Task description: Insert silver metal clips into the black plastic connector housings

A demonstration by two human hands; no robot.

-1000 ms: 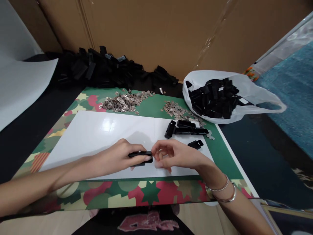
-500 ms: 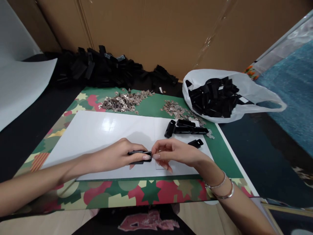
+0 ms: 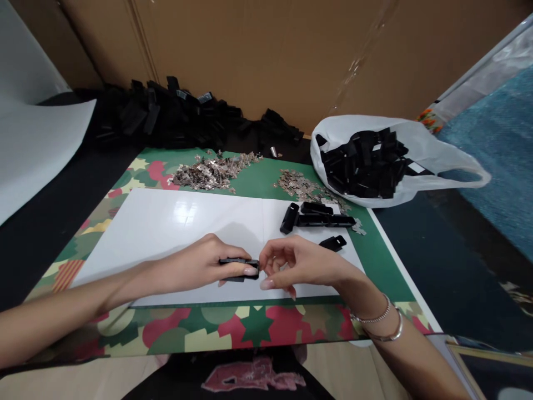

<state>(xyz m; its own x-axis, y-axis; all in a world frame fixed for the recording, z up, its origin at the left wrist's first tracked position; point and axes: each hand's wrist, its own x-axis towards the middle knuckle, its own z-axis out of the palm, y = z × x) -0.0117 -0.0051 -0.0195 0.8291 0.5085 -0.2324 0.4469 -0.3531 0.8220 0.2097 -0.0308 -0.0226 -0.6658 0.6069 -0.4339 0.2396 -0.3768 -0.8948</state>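
My left hand [image 3: 204, 268] is closed around a small black plastic clip [image 3: 238, 261], holding it just above the white sheet [image 3: 166, 222]. My right hand [image 3: 297, 262] meets the clip's right end with thumb and fingers pinched together; whatever they pinch is too small to make out. Several loose black clips [image 3: 316, 216] lie on the sheet just beyond my right hand, one more [image 3: 333, 243] close to its knuckles.
Two heaps of small silvery metal pieces [image 3: 212, 169] [image 3: 302, 188] lie on the green patterned mat [image 3: 258, 328]. A white plastic bag [image 3: 425, 153] of black clips sits at right. A long pile of black clips [image 3: 175, 114] runs along the cardboard wall [image 3: 266, 50].
My right hand's fingers have shifted slightly at the clip's end, the thumb dropping lower. The left hand keeps its grip in the same place.
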